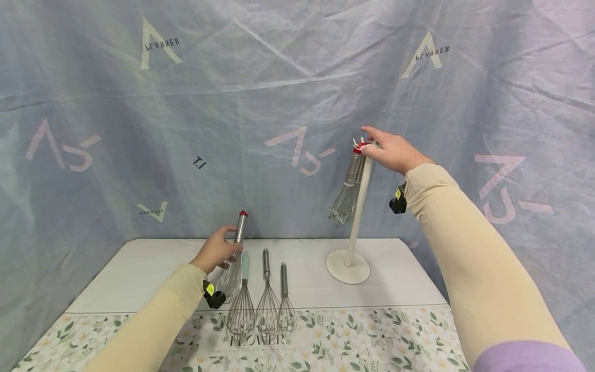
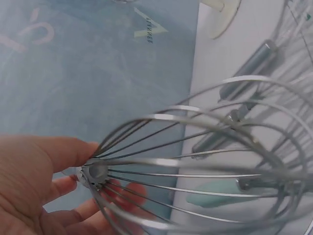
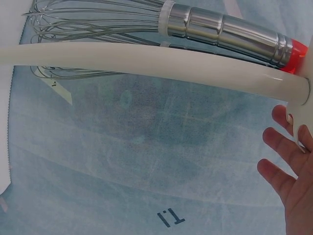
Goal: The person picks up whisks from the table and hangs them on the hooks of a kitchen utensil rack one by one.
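Note:
My left hand (image 1: 219, 249) grips a steel balloon whisk (image 1: 240, 227) with a red end cap, fingers and thumb around it where handle meets wires. In the left wrist view its wire loops (image 2: 195, 171) fill the foreground. At the top of a white stand (image 1: 357, 217), my right hand (image 1: 395, 151) reaches around the hooks, its thumb side at a red cap. The right wrist view shows its fingers (image 3: 276, 178) spread and only slightly bent; the thumb is hidden there. A red-capped steel whisk (image 3: 225, 32) hangs from the stand, with another whisk partly behind the pole.
Three whisks lie side by side on the table: one with a teal handle (image 1: 245, 266), one steel (image 1: 266, 266), and a smaller steel one (image 1: 284, 279). The stand's round base (image 1: 337, 268) rests on the white cloth above a floral strip (image 1: 372, 336). A grey-blue curtain (image 1: 255, 103) hangs behind.

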Demonstrator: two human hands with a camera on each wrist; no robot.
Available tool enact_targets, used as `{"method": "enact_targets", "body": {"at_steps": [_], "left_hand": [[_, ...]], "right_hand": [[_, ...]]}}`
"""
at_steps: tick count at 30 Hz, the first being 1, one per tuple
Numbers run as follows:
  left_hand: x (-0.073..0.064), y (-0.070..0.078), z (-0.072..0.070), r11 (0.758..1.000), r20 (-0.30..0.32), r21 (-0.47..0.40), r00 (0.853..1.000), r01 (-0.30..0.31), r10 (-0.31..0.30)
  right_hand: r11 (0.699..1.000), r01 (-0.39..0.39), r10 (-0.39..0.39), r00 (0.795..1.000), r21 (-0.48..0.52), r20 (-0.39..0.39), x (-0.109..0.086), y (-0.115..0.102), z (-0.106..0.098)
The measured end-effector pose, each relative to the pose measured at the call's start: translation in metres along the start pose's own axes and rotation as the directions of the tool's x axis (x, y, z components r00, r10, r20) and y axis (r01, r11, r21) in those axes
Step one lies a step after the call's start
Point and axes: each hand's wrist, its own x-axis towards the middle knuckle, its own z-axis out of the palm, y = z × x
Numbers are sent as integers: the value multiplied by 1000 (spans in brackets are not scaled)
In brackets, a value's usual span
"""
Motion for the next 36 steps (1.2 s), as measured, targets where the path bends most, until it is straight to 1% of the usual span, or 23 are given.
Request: {"method": "enact_targets", "body": {"at_steps": [4,10,14,18,21,25,30,36], "left_hand": [[2,8,0,1000,8,-16,1000,-2,2],[1,19,0,1000,-9,1,1000,-18,18],[0,26,0,999,-9,9,999,-46,46],[0,35,0,995,-17,25,996,-93,93],[-1,44,1,992,-29,43,992,-119,120],[-4,60,4,988,-43,72,990,-135,138],[-7,78,6,977,-60,121,981,-177,185],[-7,98,10,948,-90,193,958,-252,273]], "right_hand": [[1000,-1,1,1000,-1,-4,0,1,0],[1000,-7,7,1000,7,9,0,0,1],[1000,3,-3,1000,2,5,1,-1,1],[1000,8,-8,1000,-2,4,1,-2,1],[1000,4,-4,1000,-2,9,1,-2,0],[1000,-2,2,1000,-1,12,0,-1,0],[1000,-3,3,1000,7,12,-1,-2,0],[1000,1,-1,1000,6,9,-1,-2,-1]]}}
